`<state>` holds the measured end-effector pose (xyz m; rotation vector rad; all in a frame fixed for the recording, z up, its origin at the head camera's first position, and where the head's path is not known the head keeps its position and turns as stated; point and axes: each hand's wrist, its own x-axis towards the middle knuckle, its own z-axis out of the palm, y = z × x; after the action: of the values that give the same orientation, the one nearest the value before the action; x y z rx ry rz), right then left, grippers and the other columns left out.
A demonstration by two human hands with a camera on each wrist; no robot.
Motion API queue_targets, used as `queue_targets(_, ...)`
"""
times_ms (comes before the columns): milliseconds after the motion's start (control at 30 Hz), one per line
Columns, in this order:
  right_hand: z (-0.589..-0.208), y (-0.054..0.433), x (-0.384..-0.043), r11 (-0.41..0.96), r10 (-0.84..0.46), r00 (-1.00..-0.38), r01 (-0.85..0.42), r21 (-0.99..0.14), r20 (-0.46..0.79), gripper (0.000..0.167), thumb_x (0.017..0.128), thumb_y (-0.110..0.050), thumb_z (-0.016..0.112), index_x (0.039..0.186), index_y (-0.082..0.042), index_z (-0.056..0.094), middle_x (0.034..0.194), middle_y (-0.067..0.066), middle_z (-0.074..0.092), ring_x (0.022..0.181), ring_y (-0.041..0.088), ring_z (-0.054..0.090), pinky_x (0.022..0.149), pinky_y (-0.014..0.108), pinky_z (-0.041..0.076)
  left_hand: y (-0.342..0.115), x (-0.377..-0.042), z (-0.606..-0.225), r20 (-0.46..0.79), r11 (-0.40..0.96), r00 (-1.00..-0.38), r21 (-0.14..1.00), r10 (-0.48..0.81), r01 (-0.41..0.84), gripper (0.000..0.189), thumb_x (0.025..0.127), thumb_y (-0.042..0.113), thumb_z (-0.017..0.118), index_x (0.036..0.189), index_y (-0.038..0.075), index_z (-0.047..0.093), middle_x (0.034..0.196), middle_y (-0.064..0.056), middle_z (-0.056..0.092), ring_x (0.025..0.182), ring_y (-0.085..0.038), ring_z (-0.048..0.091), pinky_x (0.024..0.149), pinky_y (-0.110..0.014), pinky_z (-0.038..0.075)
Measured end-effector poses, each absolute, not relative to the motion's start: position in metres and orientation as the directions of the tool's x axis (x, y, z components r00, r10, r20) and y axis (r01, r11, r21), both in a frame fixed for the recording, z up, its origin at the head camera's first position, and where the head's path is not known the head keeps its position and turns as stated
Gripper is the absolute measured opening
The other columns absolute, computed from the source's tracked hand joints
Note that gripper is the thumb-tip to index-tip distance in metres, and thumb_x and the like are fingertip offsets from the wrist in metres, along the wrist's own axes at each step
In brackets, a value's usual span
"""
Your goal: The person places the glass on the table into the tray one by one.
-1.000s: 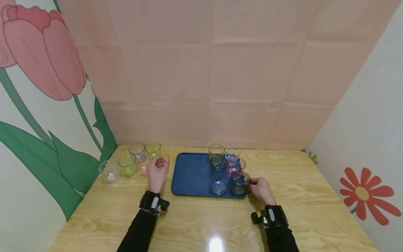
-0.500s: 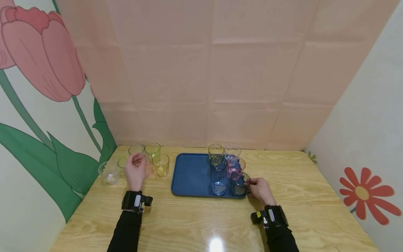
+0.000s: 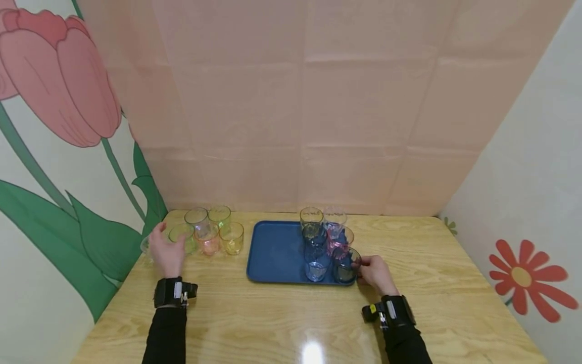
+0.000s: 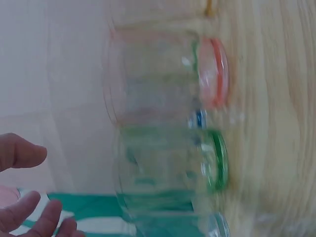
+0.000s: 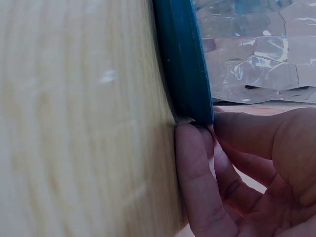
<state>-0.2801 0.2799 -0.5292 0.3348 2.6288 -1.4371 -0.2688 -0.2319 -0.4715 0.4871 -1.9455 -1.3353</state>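
Note:
My left hand reaches over the left end of a cluster of glass tumblers, thumb and fingers spread apart and holding nothing. It partly hides a clear tumbler and overlaps a green tumbler. In the left wrist view, the thumb is well apart from the green glass. At the front right corner of the blue tray, my right hand pinches the rim. The right wrist view shows its thumb on the tray's edge, with a finger at the table side.
Pink, yellow, yellow-green and greyish tumblers stand left of the tray. On the tray's right half are several more, including blue, pink and dark grey ones. A pink sheet hangs behind.
My left hand has moved leftward from beside the yellow tumbler, past the pink one, to the left end of the cluster, and its fingers have spread. My right hand stays at the tray corner.

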Motion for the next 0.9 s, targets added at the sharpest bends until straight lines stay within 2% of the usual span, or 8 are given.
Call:
queue_targets(100,-0.528,0.279,-0.28,0.521,0.129,-0.97,0.245,-0.818,-0.208,0.028,0.098,0.009,0.051,0.116,0.011,0.073,0.107,0.021,0.071,0.088,0.021,0.067,0.066,0.033,0.061,-0.243,-0.267,-0.472,0.338,0.397,-0.64,0.916,-0.69,0.056,0.062,0.088,-0.005,0.074,0.146,-0.008,0.052,0.146,-0.036,0.045,0.141,-0.053,0.04,0.12,-0.065,0.033)
queue_targets(233,-0.528,0.28,-0.281,0.525,0.13,-0.971,0.239,-0.817,-0.201,0.027,0.098,0.008,0.052,0.115,0.01,0.073,0.105,0.019,0.072,0.087,0.02,0.066,0.065,0.032,0.06,-0.256,-0.264,-0.474,0.294,0.369,-0.626,0.93,-0.722,0.012,0.074,0.087,-0.004,0.076,0.153,-0.007,0.044,0.156,-0.036,0.035,0.15,-0.051,0.029,0.126,-0.064,0.028)
queue_targets(400,-0.528,0.281,-0.282,0.537,0.136,-0.97,0.242,-0.808,-0.2,0.027,0.098,0.008,0.053,0.115,0.009,0.073,0.105,0.018,0.072,0.086,0.02,0.066,0.064,0.031,0.06,-0.269,-0.261,-0.481,0.219,0.352,-0.645,0.932,-0.732,-0.084,0.09,0.088,0.001,0.076,0.163,-0.006,0.028,0.165,-0.035,0.023,0.156,-0.051,0.021,0.129,-0.063,0.024)
queue_targets(667,-0.529,0.28,-0.28,0.527,0.138,-0.969,0.246,-0.813,-0.204,0.027,0.097,0.008,0.052,0.113,0.009,0.073,0.104,0.017,0.072,0.085,0.02,0.066,0.064,0.032,0.06,-0.283,-0.261,-0.487,0.022,0.246,-0.712,0.946,-0.702,-0.213,0.101,0.093,0.011,0.074,0.167,-0.005,0.007,0.171,-0.037,0.01,0.159,-0.055,0.015,0.132,-0.062,0.018)
queue_targets(900,-0.53,0.28,-0.28,0.527,0.137,-0.971,0.24,-0.816,-0.196,0.027,0.098,0.007,0.053,0.115,0.01,0.073,0.101,0.016,0.072,0.083,0.019,0.066,0.063,0.031,0.06,-0.29,-0.264,-0.495,-0.022,0.198,-0.739,0.958,-0.674,-0.21,0.101,0.094,0.01,0.071,0.166,-0.007,0.002,0.17,-0.039,0.012,0.158,-0.056,0.019,0.132,-0.062,0.019)
